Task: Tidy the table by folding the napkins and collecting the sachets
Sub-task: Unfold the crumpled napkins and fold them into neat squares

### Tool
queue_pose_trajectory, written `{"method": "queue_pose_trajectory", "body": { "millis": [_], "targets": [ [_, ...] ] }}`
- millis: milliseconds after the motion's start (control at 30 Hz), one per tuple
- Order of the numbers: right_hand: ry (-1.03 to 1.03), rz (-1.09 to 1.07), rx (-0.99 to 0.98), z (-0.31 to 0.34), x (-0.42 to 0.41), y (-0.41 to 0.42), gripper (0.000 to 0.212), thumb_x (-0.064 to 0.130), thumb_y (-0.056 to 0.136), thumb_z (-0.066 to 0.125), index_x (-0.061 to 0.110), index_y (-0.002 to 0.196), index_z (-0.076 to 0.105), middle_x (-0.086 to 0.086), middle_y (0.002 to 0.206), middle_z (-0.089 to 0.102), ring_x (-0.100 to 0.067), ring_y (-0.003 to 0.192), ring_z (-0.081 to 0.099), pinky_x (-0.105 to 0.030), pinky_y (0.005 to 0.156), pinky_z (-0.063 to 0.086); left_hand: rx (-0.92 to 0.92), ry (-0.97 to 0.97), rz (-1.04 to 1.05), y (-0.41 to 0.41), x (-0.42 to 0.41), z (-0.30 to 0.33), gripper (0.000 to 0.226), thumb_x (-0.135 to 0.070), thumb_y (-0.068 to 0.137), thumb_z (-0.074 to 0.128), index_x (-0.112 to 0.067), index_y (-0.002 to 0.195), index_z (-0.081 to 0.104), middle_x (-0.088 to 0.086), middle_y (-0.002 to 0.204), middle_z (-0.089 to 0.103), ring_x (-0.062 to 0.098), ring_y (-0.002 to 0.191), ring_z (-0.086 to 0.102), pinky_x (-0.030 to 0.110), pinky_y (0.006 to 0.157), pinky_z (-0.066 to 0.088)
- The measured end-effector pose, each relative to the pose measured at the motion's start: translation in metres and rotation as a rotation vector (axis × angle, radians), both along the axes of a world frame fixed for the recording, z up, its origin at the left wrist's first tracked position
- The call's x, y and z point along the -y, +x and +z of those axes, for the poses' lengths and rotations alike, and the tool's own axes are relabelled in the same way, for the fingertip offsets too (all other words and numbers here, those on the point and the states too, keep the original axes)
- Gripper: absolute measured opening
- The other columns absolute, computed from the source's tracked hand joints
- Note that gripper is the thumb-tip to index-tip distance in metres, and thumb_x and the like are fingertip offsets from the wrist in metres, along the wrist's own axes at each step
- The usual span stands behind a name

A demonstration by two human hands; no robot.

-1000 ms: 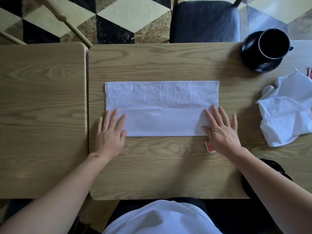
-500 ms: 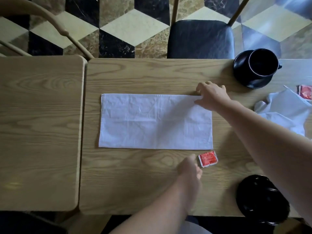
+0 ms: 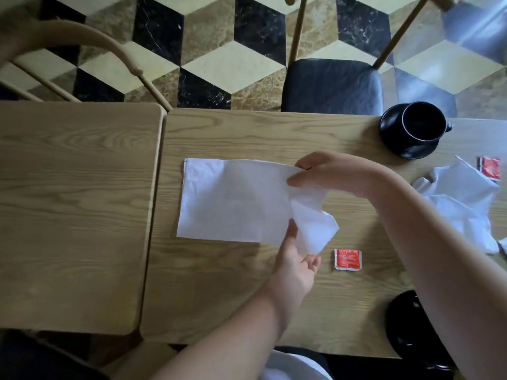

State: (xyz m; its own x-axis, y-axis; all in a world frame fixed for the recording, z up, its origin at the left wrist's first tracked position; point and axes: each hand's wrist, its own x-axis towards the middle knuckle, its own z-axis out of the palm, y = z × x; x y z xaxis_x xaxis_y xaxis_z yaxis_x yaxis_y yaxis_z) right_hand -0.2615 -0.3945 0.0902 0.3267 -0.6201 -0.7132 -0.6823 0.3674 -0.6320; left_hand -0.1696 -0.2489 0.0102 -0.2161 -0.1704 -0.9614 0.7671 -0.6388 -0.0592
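Note:
A white napkin [image 3: 233, 198], folded once into a long rectangle, lies in the middle of the wooden table [image 3: 247, 133]. Its right end is lifted off the wood. My right hand [image 3: 326, 174] pinches the far right corner. My left hand [image 3: 295, 259] pinches the near right corner from below. A red sachet [image 3: 347, 259] lies flat just right of my left hand. A second red sachet [image 3: 490, 167] sits at the right edge, beside a crumpled white napkin [image 3: 463, 198] partly hidden by my right forearm.
A black cup on a black saucer [image 3: 414, 130] stands at the far right. Another black dish [image 3: 411, 327] sits at the near right edge. A second wooden table [image 3: 74, 209] adjoins on the left. A black-seated chair [image 3: 332, 86] stands across.
Both hands left the napkin's near edge and took hold of its right end. That end has since risen off the table and moved leftward.

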Motion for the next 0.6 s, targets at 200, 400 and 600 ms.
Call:
{"method": "queue_pose_trajectory", "body": {
  "millis": [200, 400, 600],
  "targets": [
    [0.001, -0.438, 0.49, 0.056, -0.045, 0.017, 0.015, 0.016, 0.094, 0.062, 0.008, 0.101, 0.072, -0.01, 0.091, 0.068, -0.022, 0.082, 0.063, -0.032, 0.072, 0.047, -0.141, -0.303, 0.143, 0.072, -0.02, 0.049, 0.033, -0.028, 0.088, 0.071, -0.013, 0.118, 0.07, 0.008, 0.116, 0.075, 0.024, 0.099, 0.074, 0.034, 0.079, 0.059],
    [-0.083, -0.747, 0.682, 0.095, -0.095, 0.017, 0.021, 0.014, 0.097, 0.058, 0.004, 0.104, 0.075, -0.011, 0.092, 0.074, -0.02, 0.08, 0.071, -0.03, 0.065, 0.059, -0.063, -0.529, 0.151, 0.153, -0.024, 0.112, 0.03, -0.014, 0.088, 0.063, -0.005, 0.116, 0.07, 0.014, 0.116, 0.074, 0.026, 0.1, 0.074, 0.039, 0.082, 0.06],
    [0.006, -0.919, 0.793, 0.109, -0.137, 0.025, 0.026, 0.021, 0.093, 0.065, 0.016, 0.072, 0.079, -0.003, 0.071, 0.071, -0.014, 0.061, 0.069, -0.024, 0.053, 0.056, 0.078, -0.644, -0.135, 0.197, -0.015, 0.156, 0.02, -0.017, 0.077, 0.071, -0.01, 0.096, 0.07, 0.009, 0.087, 0.074, 0.024, 0.073, 0.074, 0.039, 0.06, 0.061]
  ]
}}
